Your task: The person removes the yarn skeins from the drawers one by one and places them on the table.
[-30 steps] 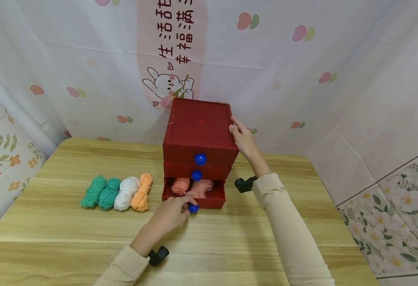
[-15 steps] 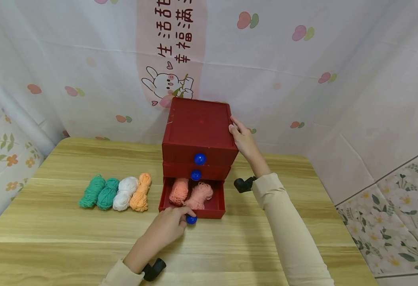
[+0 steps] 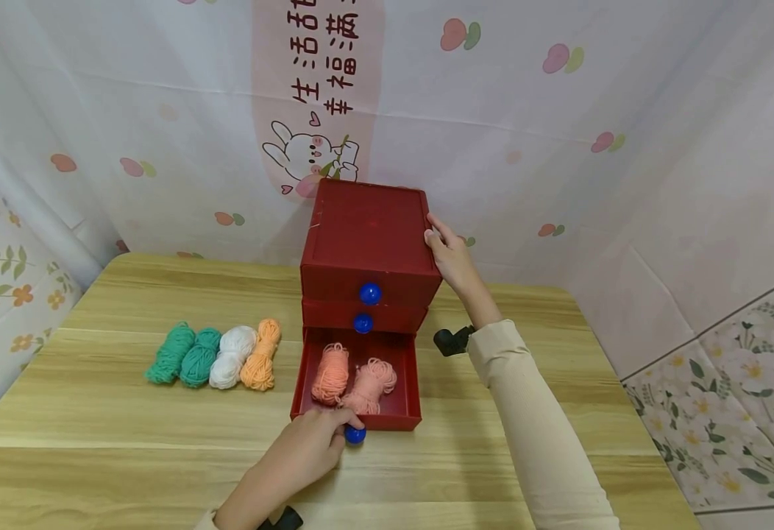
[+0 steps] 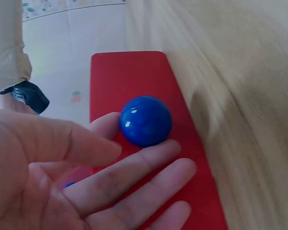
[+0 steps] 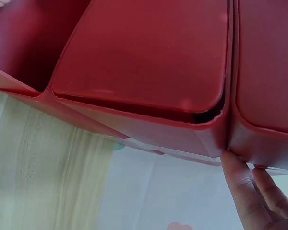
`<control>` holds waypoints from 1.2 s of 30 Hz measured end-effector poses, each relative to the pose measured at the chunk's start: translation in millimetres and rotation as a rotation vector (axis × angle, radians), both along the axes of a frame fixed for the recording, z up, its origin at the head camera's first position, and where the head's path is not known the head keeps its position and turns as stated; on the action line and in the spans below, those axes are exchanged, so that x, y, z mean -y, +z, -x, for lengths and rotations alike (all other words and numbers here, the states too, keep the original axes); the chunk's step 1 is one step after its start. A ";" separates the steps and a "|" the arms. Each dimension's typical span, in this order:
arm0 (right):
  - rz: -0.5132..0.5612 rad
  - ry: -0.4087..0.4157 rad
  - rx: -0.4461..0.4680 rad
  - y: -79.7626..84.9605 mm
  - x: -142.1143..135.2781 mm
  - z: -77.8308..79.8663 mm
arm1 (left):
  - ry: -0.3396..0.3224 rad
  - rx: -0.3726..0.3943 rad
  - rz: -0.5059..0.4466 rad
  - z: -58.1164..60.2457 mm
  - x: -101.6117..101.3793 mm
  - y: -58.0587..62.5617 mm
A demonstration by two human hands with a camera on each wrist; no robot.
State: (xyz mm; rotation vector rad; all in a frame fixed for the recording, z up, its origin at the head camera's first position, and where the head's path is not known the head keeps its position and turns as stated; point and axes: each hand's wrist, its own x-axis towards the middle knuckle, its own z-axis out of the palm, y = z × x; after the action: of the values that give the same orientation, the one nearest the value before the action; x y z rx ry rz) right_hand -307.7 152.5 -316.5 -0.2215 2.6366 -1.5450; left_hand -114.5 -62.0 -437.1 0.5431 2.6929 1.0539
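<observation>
A red three-drawer cabinet [image 3: 370, 228] with round blue knobs stands on the wooden table. Its bottom drawer [image 3: 400, 423] is out, holding a coral yarn skein [image 3: 331, 374] and a pink yarn skein [image 3: 369, 386]. My left hand [image 3: 307, 445] is at this drawer's blue knob [image 4: 146, 121]. In the left wrist view, the index finger passes behind the knob, the middle finger lies against it, and the thumb stays apart. My right hand [image 3: 455, 259] rests against the cabinet's upper right side; its fingers [image 5: 240, 179] touch the wall there in the right wrist view.
Left of the cabinet, several yarn skeins lie in a row: two green ones, a white skein [image 3: 233, 356] and an orange skein [image 3: 263, 355]. A patterned curtain [image 3: 493, 147] hangs behind the table [image 3: 109, 442]. The upper two drawers are pushed in.
My left hand has moved toward me with the knob, and the bottom drawer has slid farther out, showing both skeins fully. The right hand has stayed against the cabinet.
</observation>
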 end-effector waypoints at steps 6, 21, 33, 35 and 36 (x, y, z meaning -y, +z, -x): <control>0.005 0.004 0.017 18.9 7.9 -16.9 | -0.057 0.054 0.010 0.0 2.6 8.2; 0.009 -0.005 -0.007 -6.3 -2.7 4.6 | 0.093 -0.107 -0.030 25.9 -5.4 26.8; 0.005 -0.002 -0.012 -7.1 -2.9 4.9 | 0.093 0.008 0.021 48.7 -16.0 -5.0; 0.000 -0.005 -0.014 -6.9 -2.8 4.8 | 0.104 0.030 0.004 52.9 -16.6 -10.0; -0.002 -0.008 -0.016 -6.7 -2.6 5.0 | 0.110 0.041 -0.005 55.0 -16.9 -12.5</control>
State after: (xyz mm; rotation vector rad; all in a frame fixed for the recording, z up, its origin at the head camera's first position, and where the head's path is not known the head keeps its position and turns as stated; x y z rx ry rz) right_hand -312.7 155.1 -323.2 -0.2249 2.6542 -1.5490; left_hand -169.5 -45.1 -449.6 0.3740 2.7116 1.0867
